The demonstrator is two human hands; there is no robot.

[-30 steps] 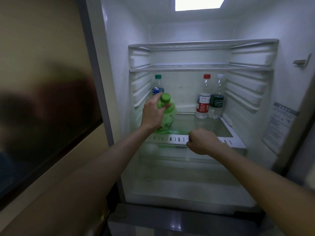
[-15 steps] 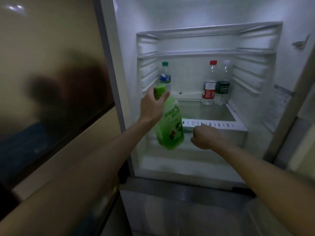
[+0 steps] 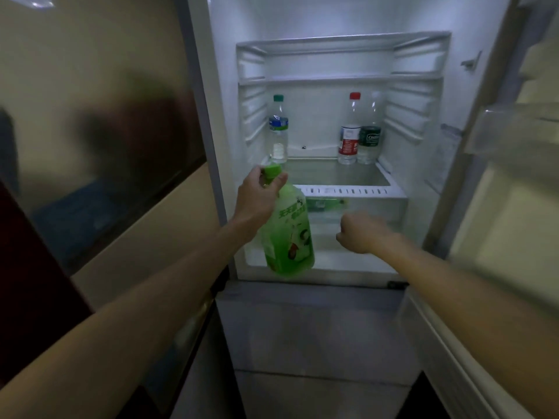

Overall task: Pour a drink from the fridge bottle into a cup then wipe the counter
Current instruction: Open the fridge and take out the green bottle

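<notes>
Here a person is standing before an open fridge (image 3: 341,55), its white interior lit from above while the room around it is lying dim. The left hand (image 3: 257,198) is holding a green bottle (image 3: 287,234) by the neck, fingers (image 3: 279,180) wrapping closed just under the green cap (image 3: 271,170); the bottle is hanging upright, slightly tilted, in front of the lower part of the fridge opening, clear of any shelf. The right hand (image 3: 360,232) is hovering to the right of the bottle, apart from it, curling into a loose fist with nothing in it, in front of the clear drawer (image 3: 372,207).

Farther in, on the glass shelf (image 3: 332,173), a clear bottle with a green cap (image 3: 278,128) is standing at the far left, and at the far right a red-capped bottle (image 3: 350,128) is standing just beside a bottle with a dark green label (image 3: 370,131). Two empty shelves are sitting above them.

To the left, a glossy dark panel (image 3: 106,140) set in a beige wall is giving back blurred reflections. To the right, the fridge door (image 3: 514,182) is swinging wide, its pale inner shelf (image 3: 520,128) showing blurred. Below the opening, a closed grey lower fridge front (image 3: 317,334) is reaching down toward the near edge of view
</notes>
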